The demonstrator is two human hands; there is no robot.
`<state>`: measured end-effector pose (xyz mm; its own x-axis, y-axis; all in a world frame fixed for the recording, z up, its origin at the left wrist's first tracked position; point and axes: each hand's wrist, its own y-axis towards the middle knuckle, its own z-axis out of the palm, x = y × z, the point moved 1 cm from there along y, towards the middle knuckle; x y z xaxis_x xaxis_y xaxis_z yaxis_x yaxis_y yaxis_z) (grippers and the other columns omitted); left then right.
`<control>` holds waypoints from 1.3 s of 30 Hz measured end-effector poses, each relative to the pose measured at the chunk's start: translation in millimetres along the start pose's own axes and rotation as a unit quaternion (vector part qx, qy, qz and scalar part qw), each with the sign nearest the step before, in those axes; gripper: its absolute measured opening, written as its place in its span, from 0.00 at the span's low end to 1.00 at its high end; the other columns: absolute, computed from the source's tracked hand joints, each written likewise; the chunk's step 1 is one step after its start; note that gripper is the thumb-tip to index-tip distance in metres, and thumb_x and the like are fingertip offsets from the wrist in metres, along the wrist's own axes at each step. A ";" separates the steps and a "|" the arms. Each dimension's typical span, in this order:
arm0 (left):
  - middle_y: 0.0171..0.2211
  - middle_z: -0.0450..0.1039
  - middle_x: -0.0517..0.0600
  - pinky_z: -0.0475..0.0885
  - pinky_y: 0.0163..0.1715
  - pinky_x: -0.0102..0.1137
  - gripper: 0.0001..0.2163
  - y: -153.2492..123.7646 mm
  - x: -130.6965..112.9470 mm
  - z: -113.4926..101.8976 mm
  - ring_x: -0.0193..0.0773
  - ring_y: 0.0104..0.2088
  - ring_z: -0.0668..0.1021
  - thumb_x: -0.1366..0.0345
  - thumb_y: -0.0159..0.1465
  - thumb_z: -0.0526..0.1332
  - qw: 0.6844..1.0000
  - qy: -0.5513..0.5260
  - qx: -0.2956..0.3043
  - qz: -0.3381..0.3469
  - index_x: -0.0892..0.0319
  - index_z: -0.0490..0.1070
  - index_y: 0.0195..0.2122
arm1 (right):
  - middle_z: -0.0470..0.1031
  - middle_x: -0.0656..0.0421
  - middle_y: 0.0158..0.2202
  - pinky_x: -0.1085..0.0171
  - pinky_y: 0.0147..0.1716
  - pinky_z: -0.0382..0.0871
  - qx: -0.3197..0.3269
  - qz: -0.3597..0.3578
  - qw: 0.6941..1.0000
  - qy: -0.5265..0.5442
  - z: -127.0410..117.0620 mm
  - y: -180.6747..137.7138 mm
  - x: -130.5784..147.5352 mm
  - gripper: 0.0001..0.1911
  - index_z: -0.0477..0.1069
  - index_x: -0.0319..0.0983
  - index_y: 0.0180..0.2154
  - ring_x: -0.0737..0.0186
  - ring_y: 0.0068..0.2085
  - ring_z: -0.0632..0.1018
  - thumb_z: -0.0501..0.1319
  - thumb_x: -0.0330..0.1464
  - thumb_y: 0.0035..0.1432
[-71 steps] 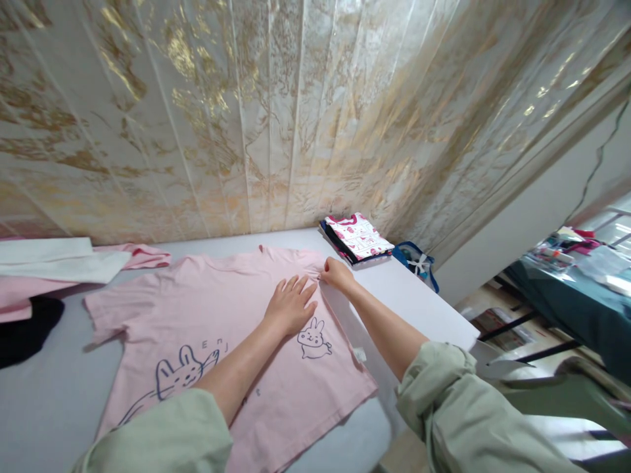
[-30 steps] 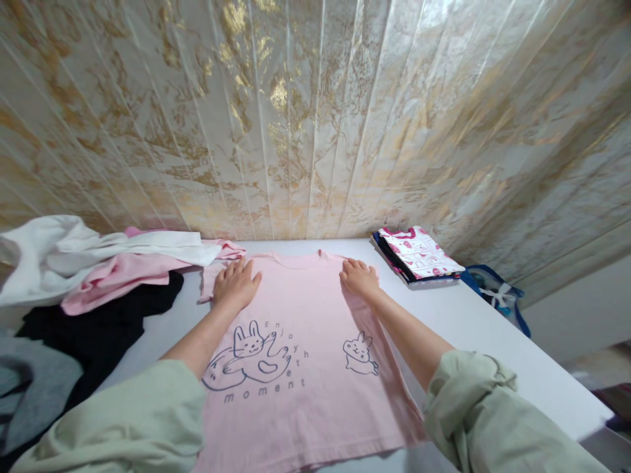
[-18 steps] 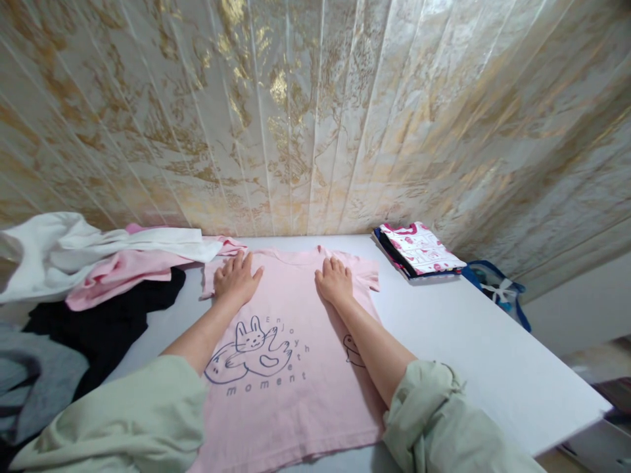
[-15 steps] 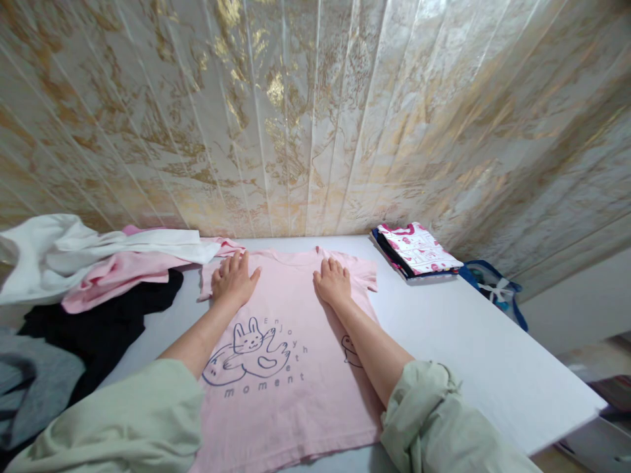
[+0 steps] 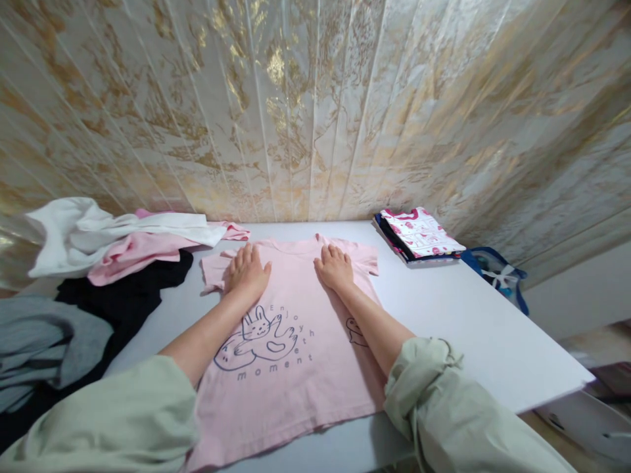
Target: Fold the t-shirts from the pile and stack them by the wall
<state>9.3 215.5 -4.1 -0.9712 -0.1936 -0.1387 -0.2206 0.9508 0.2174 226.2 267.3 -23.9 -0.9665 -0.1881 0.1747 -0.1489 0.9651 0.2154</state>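
Note:
A pink T-shirt (image 5: 290,368) with a blue rabbit print and the word "moment" lies spread flat, front up, on a white table (image 5: 468,328). My left hand (image 5: 246,272) rests palm down on the shirt's upper left chest, fingers stretched out. My right hand (image 5: 335,266) lies flat on the upper right chest near the collar, fingers extended too. Both forearms stretch over the shirt, with pale green sleeves pushed up. Neither hand holds anything.
A heap of loose clothes (image 5: 98,263), white, pink, black and grey, covers the table's left side. A folded stack with a pink-patterned top (image 5: 419,233) sits at the back right. A blue bag (image 5: 497,276) hangs past the table's right edge. A gold-veined wall rises behind.
My right hand slid left from the shirt's right shoulder toward the collar. My left hand shifted slightly right on the chest. The view turned a little, showing more of the left-hand clothes heap.

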 end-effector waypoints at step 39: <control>0.63 0.63 0.47 0.51 0.66 0.50 0.20 -233.5 -49.1 -81.4 0.46 0.65 0.62 0.58 0.66 0.57 0.774 -0.265 0.416 0.398 0.48 0.65 0.59 | 0.74 0.60 0.31 0.73 0.22 0.63 0.074 0.247 0.830 0.494 -60.6 -73.2 -100.3 0.11 0.72 0.38 0.40 0.69 0.27 0.72 0.64 0.34 0.54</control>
<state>101.2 -16.7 30.6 -0.5485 0.4496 -0.7050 0.7760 0.5878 -0.2288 346.7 204.4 1.0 -0.2837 0.2507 0.9256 0.1204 0.9669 -0.2249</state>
